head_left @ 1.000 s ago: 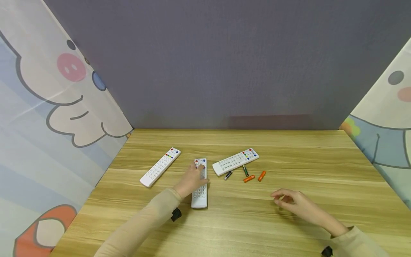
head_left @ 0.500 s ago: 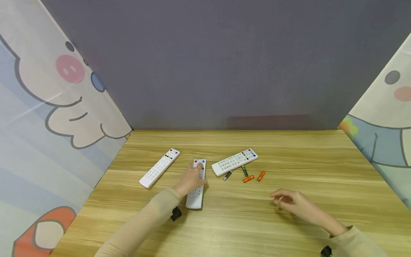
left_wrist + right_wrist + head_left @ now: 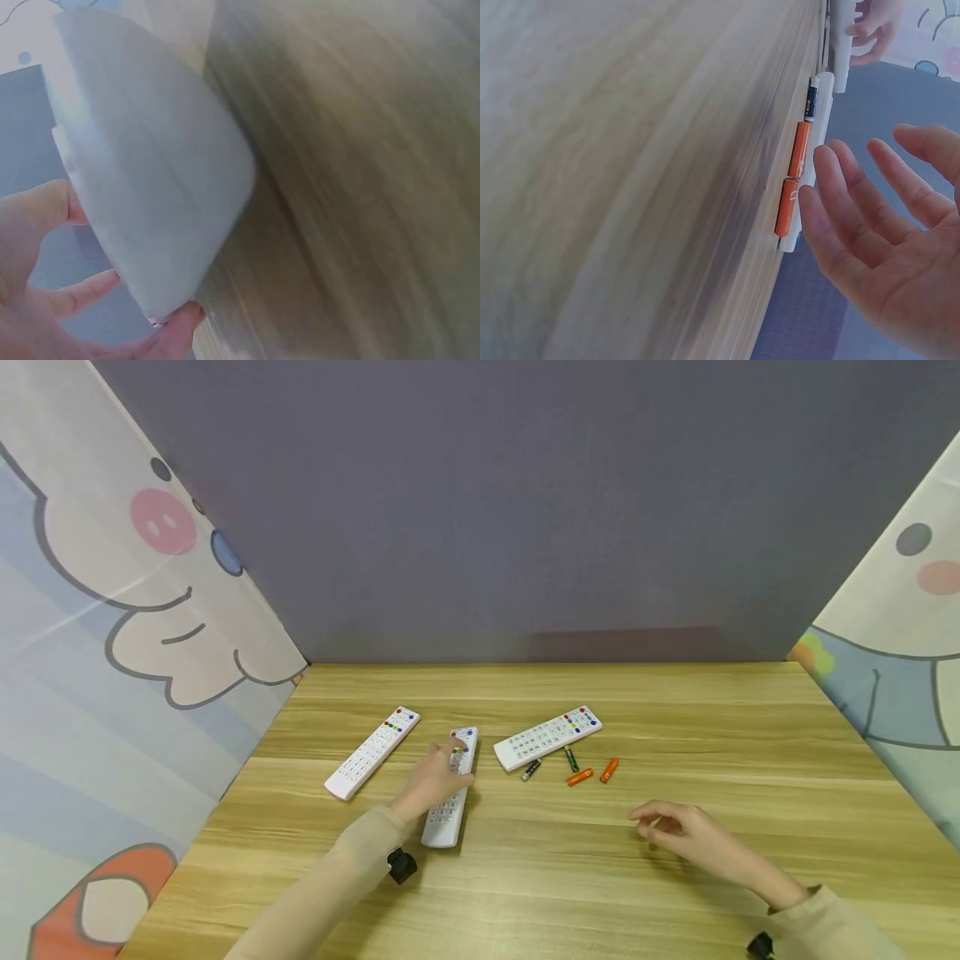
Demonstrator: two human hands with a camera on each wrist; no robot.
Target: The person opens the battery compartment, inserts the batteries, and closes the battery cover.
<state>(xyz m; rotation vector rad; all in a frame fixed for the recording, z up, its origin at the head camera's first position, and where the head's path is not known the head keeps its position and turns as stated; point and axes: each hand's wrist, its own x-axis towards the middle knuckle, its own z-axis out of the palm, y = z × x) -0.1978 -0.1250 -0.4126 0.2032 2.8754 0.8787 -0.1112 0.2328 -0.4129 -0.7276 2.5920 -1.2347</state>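
My left hand (image 3: 433,783) grips a white remote control (image 3: 446,821) by its sides, thumb on the right edge and fingers over the far end. In the left wrist view the smooth underside of this remote control (image 3: 157,165) is tipped up over the wood, with fingertips at its edge. Part of its keypad is hidden under the hand. Loosely bent and holding nothing, my right hand (image 3: 690,835) hovers over the right side of the table. Nearest to it lie two orange batteries (image 3: 609,770); the right wrist view shows these beyond the fingertips.
Another white remote control (image 3: 372,752) lies slanted on the left, and a third remote control (image 3: 549,737) lies to the right of the held one. Beside it are a black battery (image 3: 532,769) and a green battery (image 3: 572,758). A grey panel (image 3: 510,527) stands behind the table.
The near end of the held remote control has swung left, and my left hand has shifted slightly left with it. My right hand stays about where it was.
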